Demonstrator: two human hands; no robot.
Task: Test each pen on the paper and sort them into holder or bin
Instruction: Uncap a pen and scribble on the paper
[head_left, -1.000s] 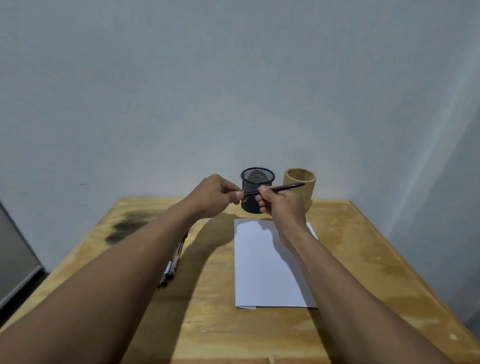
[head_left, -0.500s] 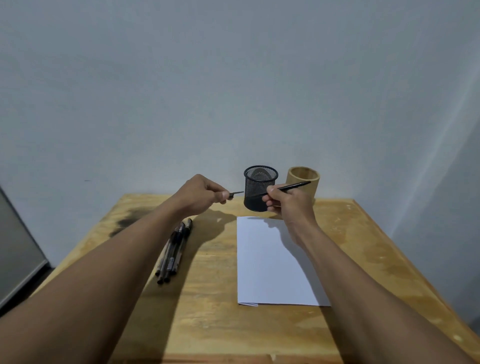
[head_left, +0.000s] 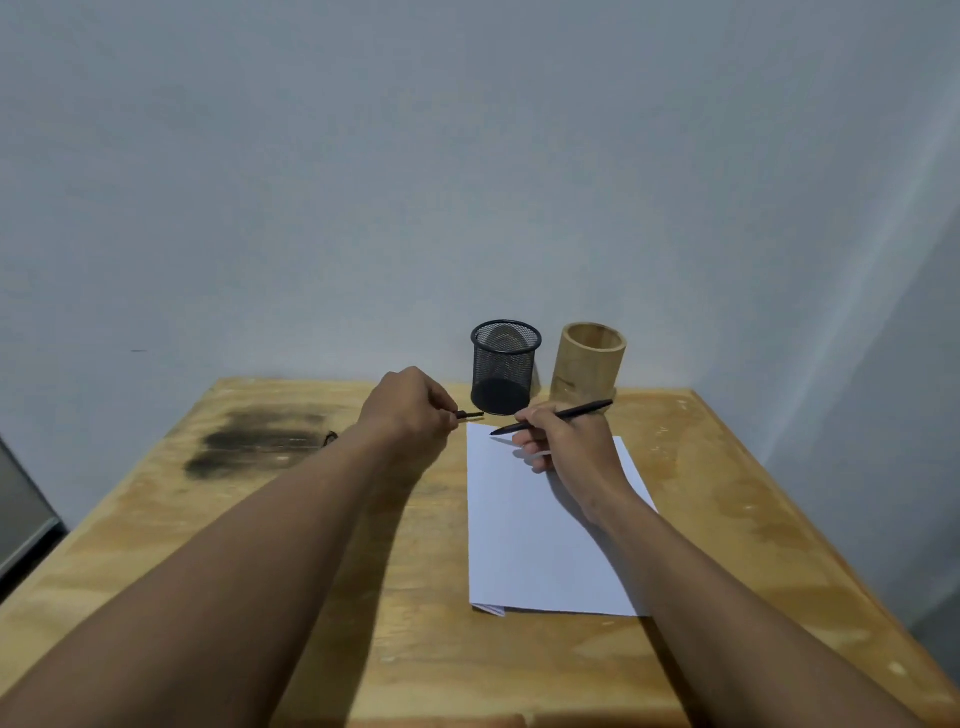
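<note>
My right hand (head_left: 563, 441) grips a thin black pen (head_left: 566, 414) in a writing hold, its tip hovering just over the top left corner of the white paper (head_left: 540, 545). My left hand (head_left: 410, 410) pinches the pen's black cap (head_left: 470, 414) just left of the paper's top edge. Behind them, near the wall, stand a black mesh cup (head_left: 504, 366) and a wooden cup (head_left: 589, 364). My left forearm hides the other pens that lay on the table.
The wooden table (head_left: 727, 519) has a dark scorched stain (head_left: 254, 444) at its far left. A grey wall rises right behind the cups. A grey object (head_left: 21, 519) stands at the left, beside the table.
The cap came off the pen and my hands drew apart. My right hand lowered the pen tip toward the paper's top corner. The view tilted downward.
</note>
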